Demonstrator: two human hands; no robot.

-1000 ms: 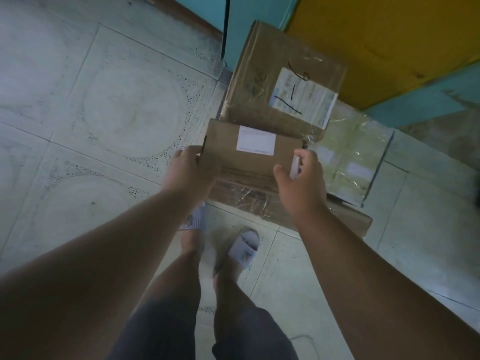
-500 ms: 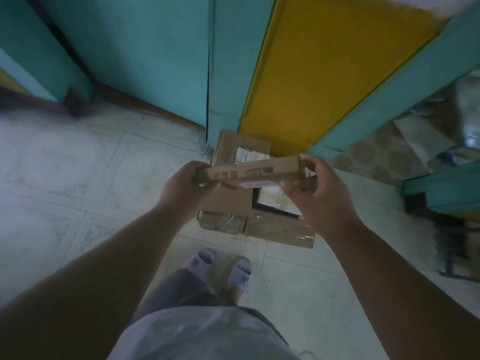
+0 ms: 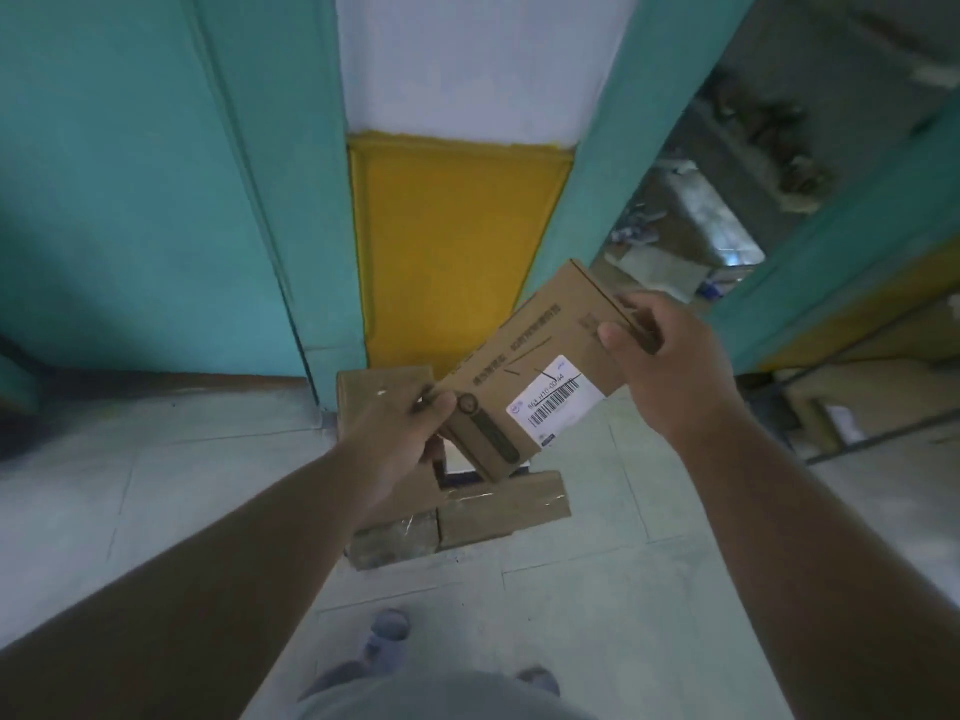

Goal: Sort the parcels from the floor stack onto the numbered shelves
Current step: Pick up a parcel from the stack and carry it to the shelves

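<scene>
A pale tiled floor [image 3: 156, 511] meets a teal wall [image 3: 130, 200] with a yellow panel [image 3: 452, 252] under a white band. On the right, blurred shelves [image 3: 857, 387] hold cartons. Against the wall's foot sits the floor stack [image 3: 467, 511] of brown parcels; I count at least three. Above it hangs one flat cardboard parcel [image 3: 540, 366], tilted. Its white label [image 3: 553, 400] bears a barcode and small print too blurred to read. The left hand [image 3: 400, 428] pinches the near-left corner; the right hand [image 3: 670, 361] grips the far-right edge.
</scene>
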